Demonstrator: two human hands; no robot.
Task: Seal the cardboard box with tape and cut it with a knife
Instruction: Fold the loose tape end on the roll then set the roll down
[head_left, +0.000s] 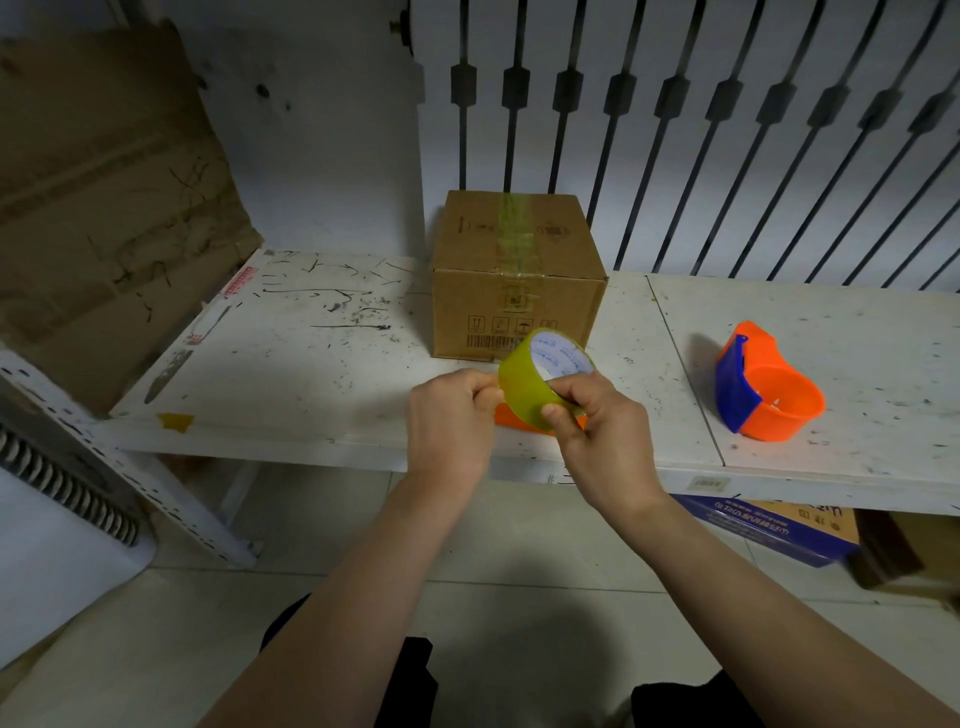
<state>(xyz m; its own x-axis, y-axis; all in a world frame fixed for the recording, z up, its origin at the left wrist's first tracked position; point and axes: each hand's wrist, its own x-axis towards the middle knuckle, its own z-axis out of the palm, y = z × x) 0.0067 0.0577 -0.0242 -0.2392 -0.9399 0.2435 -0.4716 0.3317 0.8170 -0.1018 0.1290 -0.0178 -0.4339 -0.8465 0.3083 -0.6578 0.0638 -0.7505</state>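
A closed cardboard box (514, 280) stands on the white table (311, 353), with a yellowish tape strip running over its top and down its front. In front of it I hold a roll of yellow tape (540, 379) above the table's front edge. My right hand (597, 431) grips the roll from the right and below. My left hand (452, 415) pinches the roll's left edge with thumb and forefinger. Under the roll lies an orange object (511, 418), mostly hidden; I cannot tell what it is.
An orange and blue tape dispenser (763, 384) lies on the table at the right. A big sheet of cardboard (104, 197) leans on the wall at the left. Black bars (727, 130) stand behind the box. Cartons (779, 525) sit under the table.
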